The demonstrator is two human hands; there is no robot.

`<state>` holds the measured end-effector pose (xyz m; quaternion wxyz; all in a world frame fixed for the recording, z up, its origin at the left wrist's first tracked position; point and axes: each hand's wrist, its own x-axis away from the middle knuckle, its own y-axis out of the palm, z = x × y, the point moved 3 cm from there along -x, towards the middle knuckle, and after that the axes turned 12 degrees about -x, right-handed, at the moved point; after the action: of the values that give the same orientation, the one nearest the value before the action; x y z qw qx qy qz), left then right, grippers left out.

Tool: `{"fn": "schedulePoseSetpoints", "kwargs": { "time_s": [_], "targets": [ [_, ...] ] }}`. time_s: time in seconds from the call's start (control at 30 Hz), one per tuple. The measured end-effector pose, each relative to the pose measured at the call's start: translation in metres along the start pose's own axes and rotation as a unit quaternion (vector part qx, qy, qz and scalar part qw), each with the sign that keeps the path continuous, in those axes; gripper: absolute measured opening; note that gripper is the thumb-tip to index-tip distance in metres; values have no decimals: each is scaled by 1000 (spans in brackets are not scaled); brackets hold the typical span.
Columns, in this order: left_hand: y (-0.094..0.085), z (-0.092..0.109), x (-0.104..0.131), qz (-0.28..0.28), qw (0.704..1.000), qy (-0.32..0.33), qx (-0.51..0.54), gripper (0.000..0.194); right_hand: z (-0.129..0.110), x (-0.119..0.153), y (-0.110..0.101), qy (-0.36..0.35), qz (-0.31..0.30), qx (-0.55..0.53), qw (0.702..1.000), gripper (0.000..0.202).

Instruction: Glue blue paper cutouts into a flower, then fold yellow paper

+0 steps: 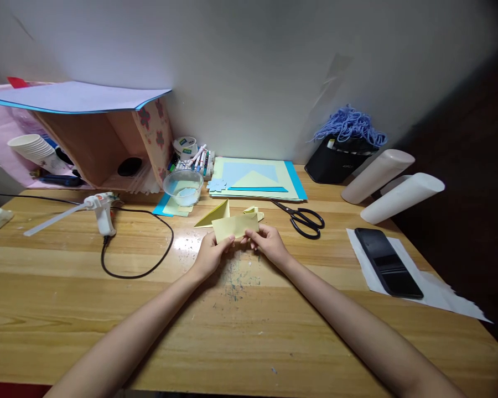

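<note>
A small rectangle of pale yellow paper [235, 227] is held up slightly above the table, its broad face toward me. My left hand [213, 251] pinches its lower left part between thumb and fingers. At the lower right edge, my right hand [269, 243] grips it the same way, fingertips partly hidden behind the sheet. Just beyond the paper lies a folded yellow paper triangle [216, 214]. Another small folded yellow piece [254, 211] sits behind the sheet's right end, partly covered. Black-handled scissors [305, 220] rest to the right of my right hand.
Left on the wooden table [232, 331] are a glue gun [103, 213] with a looping black cord and a cardboard box [95, 138]. Behind my hands stand a clear plastic bowl [183, 185] and stacked coloured paper [290, 179]. A phone [388, 262] and paper rolls [402, 198] are at right.
</note>
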<state>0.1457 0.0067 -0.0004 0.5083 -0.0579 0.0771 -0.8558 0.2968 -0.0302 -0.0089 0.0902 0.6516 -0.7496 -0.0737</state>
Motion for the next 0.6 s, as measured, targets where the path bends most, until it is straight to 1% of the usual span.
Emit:
{"fn": "schedulePoseSetpoints", "kwargs": {
  "time_s": [0.07,0.17,0.23,0.33,0.37,0.43,0.5,0.6],
  "targets": [
    [-2,0,-1,3,1000,7,2,31,-2,-1,-3,-26,19,4,999,30],
    [-6,-2,-4,4,1000,-1,-9,28,-5,-3,-10,-80,74,2,994,23],
    [-10,-4,-6,-14,999,-12,-33,26,-7,-4,-13,-121,105,10,987,21],
    [-12,-3,-8,-55,993,1,-103,27,-7,-6,-16,-146,122,43,981,30],
    [-13,-2,-7,-64,989,9,-132,28,-6,-6,-17,-146,126,56,980,29],
    [-14,1,-7,-63,978,29,-194,29,-6,-5,-17,-147,138,79,976,23],
    [-16,5,-5,-33,962,53,-267,29,-6,-3,-17,-149,150,95,973,19],
    [-24,10,-4,72,929,90,-353,29,-8,1,-14,-150,147,115,971,19]
  ]
}}
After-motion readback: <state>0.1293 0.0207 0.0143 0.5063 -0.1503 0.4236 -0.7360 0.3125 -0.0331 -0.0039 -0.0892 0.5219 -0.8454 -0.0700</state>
